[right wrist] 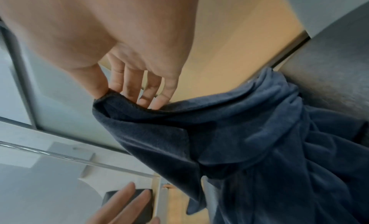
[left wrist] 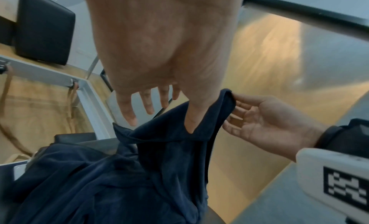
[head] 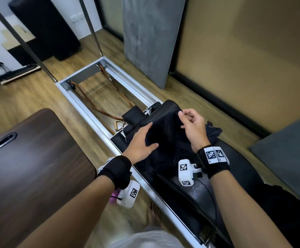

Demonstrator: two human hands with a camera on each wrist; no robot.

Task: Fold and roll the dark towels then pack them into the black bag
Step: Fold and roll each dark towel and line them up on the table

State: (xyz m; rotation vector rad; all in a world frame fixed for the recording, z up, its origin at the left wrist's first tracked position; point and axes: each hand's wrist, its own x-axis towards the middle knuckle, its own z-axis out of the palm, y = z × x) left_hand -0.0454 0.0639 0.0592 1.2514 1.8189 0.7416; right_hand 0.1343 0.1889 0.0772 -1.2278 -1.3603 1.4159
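Note:
A dark navy towel (head: 167, 136) lies crumpled on the black padded carriage (head: 208, 197) of an exercise frame. My right hand (head: 192, 124) pinches one raised corner of the towel (right wrist: 259, 140) between thumb and forefinger; the other fingers are loosely spread. My left hand (head: 142, 140) rests on the towel's left side with straight fingers, and its thumb (left wrist: 191, 121) lies against a fold of the towel (left wrist: 159, 164). More bunched dark cloth (head: 215, 131) sits just behind the right hand. A black mass (head: 285, 208) lies at the lower right; I cannot tell whether it is the bag.
A dark wooden table (head: 29, 167) stands close on the left. The silver frame rail (head: 92, 111) runs away from me, with brown straps and a handle (head: 118, 125) inside it. Grey padded panels (head: 151, 38) (head: 289, 158) stand on the right. A bare foot (head: 153, 215) is on the wood floor.

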